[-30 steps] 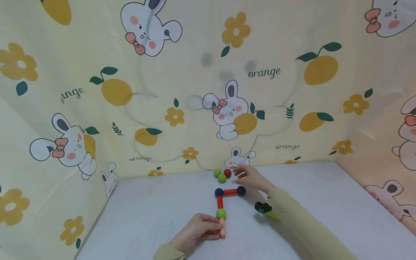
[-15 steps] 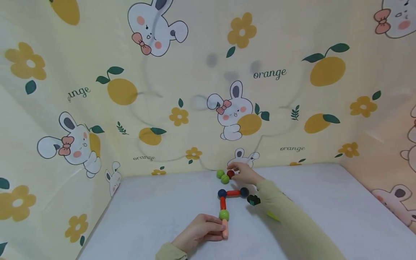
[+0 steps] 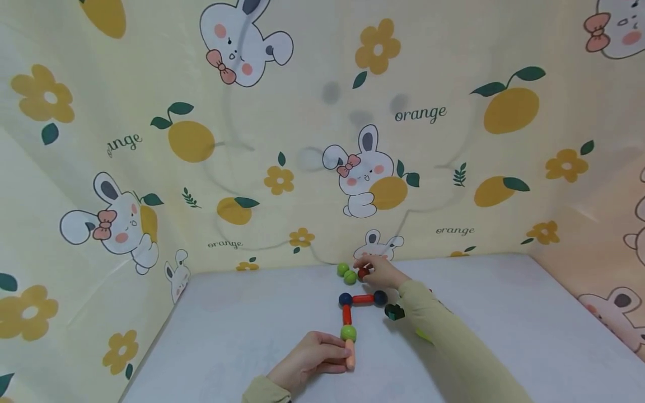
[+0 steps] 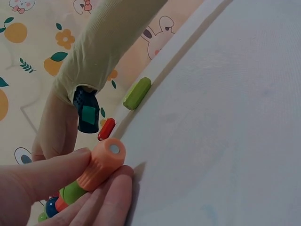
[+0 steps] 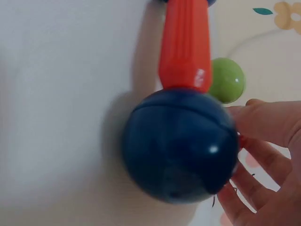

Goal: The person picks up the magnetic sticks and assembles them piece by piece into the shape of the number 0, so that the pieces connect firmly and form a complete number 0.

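My left hand (image 3: 314, 358) pinches a peach magnetic rod (image 3: 350, 354) between thumb and fingers; its metal end faces the left wrist camera. The rod's far end joins a green ball (image 3: 348, 333), followed by a red rod (image 3: 346, 315), a dark blue ball (image 3: 345, 299), a second red rod (image 3: 363, 299) and another dark blue ball (image 5: 181, 148), forming an angled chain on the table. My right hand (image 3: 384, 272) holds a red ball (image 3: 363, 273) at the table's back; in the right wrist view the blue ball hides most of it.
Beside the red ball lie green balls (image 3: 343, 270) at the table's back edge. A loose green rod (image 4: 137, 94) and a red rod (image 4: 106, 129) lie to the right, partly covered by the right sleeve in the head view. A patterned cloth (image 3: 282, 218) rises behind the table.
My right hand has reached left to the red ball, taken hold of it and drawn it slightly right, away from the green balls. The left hand keeps its grip on the peach rod.
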A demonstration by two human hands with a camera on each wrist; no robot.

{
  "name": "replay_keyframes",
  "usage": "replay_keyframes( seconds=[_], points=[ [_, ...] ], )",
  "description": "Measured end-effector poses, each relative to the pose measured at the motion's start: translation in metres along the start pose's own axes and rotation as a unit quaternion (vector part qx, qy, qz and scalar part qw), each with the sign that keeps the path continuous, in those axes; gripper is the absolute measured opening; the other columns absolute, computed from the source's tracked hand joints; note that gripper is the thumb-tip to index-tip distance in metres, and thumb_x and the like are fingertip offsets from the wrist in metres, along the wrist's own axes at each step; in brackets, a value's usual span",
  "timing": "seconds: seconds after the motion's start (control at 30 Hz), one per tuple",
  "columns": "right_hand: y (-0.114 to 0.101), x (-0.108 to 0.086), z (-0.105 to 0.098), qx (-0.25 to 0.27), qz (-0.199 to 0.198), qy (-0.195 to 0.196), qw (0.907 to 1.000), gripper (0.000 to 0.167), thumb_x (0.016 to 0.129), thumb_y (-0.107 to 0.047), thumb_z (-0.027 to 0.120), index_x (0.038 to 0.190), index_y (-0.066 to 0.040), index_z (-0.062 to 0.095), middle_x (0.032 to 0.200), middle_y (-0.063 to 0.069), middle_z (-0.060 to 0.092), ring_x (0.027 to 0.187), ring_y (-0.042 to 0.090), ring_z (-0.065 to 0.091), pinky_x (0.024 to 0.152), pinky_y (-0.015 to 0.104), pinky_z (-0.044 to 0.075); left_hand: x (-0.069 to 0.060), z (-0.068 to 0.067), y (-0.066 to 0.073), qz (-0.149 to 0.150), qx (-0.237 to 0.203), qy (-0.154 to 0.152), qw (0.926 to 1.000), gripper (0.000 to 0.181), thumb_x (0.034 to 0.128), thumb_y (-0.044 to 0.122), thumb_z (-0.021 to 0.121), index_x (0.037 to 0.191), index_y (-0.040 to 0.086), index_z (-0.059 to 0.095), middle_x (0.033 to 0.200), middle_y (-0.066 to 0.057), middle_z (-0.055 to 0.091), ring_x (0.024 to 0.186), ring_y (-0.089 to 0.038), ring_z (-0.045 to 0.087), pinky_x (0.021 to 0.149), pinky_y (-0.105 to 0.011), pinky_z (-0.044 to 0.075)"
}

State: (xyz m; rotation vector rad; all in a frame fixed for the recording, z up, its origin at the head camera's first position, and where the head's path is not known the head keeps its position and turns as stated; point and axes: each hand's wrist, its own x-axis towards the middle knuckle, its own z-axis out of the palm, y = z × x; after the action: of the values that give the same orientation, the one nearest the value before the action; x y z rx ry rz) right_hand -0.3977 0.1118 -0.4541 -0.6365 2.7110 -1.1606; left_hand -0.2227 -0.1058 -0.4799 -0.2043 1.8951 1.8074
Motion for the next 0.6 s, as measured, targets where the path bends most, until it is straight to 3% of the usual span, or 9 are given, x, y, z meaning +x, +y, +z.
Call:
replay_keyframes(
  seconds=[0.3, 0.47, 0.6],
  points=[
    [0.014, -0.005, -0.002, 0.000, 0.008, 0.018, 0.9998, 0.033, 0.083, 0.003, 0.068, 0.115, -0.005, 0.066, 0.107, 0.005, 0.060, 0.093, 0.021, 0.057, 0.081, 0.033, 0.052, -0.001, -0.001, 0.000, 0.009, 0.012, 0.001, 0.9999, 0.028, 0.0814, 0.007, 0.076, 0.106, -0.005, 0.066, 0.088, -0.011, 0.071, 0.079, -0.020, 0.070, 0.071, -0.033, 0.058],
    [0.011, -0.023, -0.011, 0.030, 0.017, 0.066, 0.9972, 0.034, 0.087, -0.006, 0.069, 0.120, -0.003, 0.063, 0.107, 0.008, 0.061, 0.094, 0.024, 0.058, 0.083, 0.036, 0.052, 0.001, 0.002, 0.001, 0.010, 0.015, -0.001, 0.9998, 0.029, 0.0806, 0.008, 0.076, 0.106, -0.004, 0.066, 0.088, -0.011, 0.071, 0.079, -0.021, 0.070, 0.071, -0.033, 0.058],
    [0.001, -0.041, -0.016, 0.054, -0.002, 0.074, 0.9958, 0.035, 0.088, -0.013, 0.070, 0.119, 0.000, 0.061, 0.107, 0.011, 0.063, 0.092, 0.024, 0.060, 0.082, 0.036, 0.053, 0.001, 0.002, -0.001, 0.011, 0.013, 0.007, 0.9998, 0.029, 0.0804, 0.007, 0.077, 0.105, -0.003, 0.066, 0.087, -0.011, 0.071, 0.078, -0.020, 0.069, 0.070, -0.033, 0.058]
  ],
)
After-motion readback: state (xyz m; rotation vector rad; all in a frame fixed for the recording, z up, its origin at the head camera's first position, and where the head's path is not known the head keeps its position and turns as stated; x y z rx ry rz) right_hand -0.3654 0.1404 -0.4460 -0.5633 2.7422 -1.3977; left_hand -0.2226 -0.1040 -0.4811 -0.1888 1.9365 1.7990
